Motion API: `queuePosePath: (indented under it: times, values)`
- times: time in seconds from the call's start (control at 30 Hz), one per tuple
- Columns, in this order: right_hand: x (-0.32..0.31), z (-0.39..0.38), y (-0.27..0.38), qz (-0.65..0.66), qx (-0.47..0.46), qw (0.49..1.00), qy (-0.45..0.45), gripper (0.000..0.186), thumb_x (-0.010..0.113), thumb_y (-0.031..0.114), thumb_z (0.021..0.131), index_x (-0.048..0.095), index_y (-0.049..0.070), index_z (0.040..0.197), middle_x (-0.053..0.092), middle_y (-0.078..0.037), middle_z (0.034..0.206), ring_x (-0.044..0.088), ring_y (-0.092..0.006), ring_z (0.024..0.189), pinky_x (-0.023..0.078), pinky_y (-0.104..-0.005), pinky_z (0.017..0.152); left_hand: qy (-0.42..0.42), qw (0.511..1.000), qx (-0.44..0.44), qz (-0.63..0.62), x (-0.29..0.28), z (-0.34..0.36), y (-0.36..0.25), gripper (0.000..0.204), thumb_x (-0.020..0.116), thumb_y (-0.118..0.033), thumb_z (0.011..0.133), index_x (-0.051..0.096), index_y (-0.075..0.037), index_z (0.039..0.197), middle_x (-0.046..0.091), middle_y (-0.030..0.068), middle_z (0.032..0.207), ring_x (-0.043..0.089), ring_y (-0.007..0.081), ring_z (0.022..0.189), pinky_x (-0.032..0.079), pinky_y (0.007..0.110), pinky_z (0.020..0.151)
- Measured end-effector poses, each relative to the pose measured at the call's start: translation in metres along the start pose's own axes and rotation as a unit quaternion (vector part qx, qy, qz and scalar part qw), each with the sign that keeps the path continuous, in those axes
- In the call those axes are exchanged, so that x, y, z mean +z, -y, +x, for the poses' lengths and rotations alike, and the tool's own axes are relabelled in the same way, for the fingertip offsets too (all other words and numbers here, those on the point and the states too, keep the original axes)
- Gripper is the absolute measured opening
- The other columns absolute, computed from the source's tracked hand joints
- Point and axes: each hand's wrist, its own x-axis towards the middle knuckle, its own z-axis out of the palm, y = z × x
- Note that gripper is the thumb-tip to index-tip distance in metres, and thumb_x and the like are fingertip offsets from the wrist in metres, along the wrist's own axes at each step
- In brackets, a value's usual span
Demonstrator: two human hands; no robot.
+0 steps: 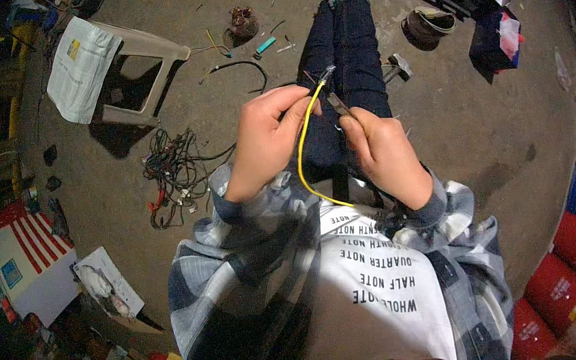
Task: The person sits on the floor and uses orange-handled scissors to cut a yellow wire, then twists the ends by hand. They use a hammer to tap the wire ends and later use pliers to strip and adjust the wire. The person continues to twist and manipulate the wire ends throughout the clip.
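Observation:
My left hand is closed, its thumb and fingers pinching a yellow wire near its upper end. The wire bows down from the pinch to my lap, and a pale, shiny tip sticks up above the fingers. Just to the right, my right hand is closed round a thin, blade-like metal tool, which points up and left toward the wire. Its handle is mostly hidden in my fingers. A gap shows between the tool and the yellow wire. Both hands are above my outstretched legs in dark jeans.
On the floor at left lies a tangle of dark cables. Beyond it stands a plastic stool with newspaper over it. Ahead lie a teal-handled tool and wire scraps. A hammer rests right of my legs; red containers line the right.

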Motion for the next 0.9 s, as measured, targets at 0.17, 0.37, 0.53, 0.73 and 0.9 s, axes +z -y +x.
queuePosePath:
  times: [0.17,0.37,0.53,0.73,0.9]
  values:
    - [-0.042,0.009,0.003,-0.044,-0.004,0.994,0.104,0.029,0.05,0.023,0.092,0.051,-0.001,0.075,0.052,-0.026,0.065,0.053,-0.0454,0.064,0.041,-0.0486,0.052,0.062,0.995,0.054,0.063,-0.008,0.005,-0.004,0.016,0.058,-0.012,0.085,0.062,0.004,0.084,0.064,0.0109,0.078,0.061,0.0205,0.074,0.046,0.029,0.068]
    - [-0.019,0.005,0.0,0.003,-0.019,0.999,0.026,0.027,0.051,0.02,0.092,0.051,-0.002,0.077,0.052,-0.026,0.064,0.054,-0.0444,0.063,0.041,-0.0464,0.051,0.001,0.999,0.042,0.003,0.0,0.005,-0.004,0.013,0.06,-0.009,0.083,0.062,0.003,0.085,0.062,0.014,0.076,0.06,0.0245,0.069,0.045,0.031,0.062]
    - [0.001,-0.003,0.002,0.054,0.024,0.998,-0.028,0.023,0.05,0.019,0.093,0.053,-0.001,0.083,0.052,-0.026,0.064,0.055,-0.0442,0.064,0.042,-0.0456,0.051,-0.003,1.0,0.021,-0.017,0.008,0.006,-0.001,0.013,0.059,-0.01,0.084,0.062,0.003,0.084,0.062,0.0134,0.076,0.06,0.0234,0.068,0.045,0.03,0.063]
    - [-0.027,0.004,-0.002,0.014,0.006,0.998,0.062,0.028,0.049,0.022,0.093,0.052,-0.002,0.078,0.051,-0.025,0.064,0.053,-0.0452,0.064,0.041,-0.0463,0.051,0.081,0.995,0.042,0.05,-0.011,0.009,-0.013,0.015,0.058,-0.011,0.086,0.063,0.003,0.086,0.065,0.0094,0.08,0.061,0.0157,0.076,0.046,0.029,0.068]
    - [-0.015,0.001,-0.001,0.03,0.017,0.999,0.011,0.027,0.05,0.021,0.093,0.051,-0.001,0.078,0.051,-0.027,0.066,0.054,-0.0446,0.064,0.042,-0.0466,0.053,0.042,0.999,0.025,0.003,-0.003,0.01,-0.008,0.016,0.059,-0.013,0.085,0.064,0.002,0.087,0.066,0.0109,0.083,0.062,0.0215,0.076,0.046,0.03,0.069]
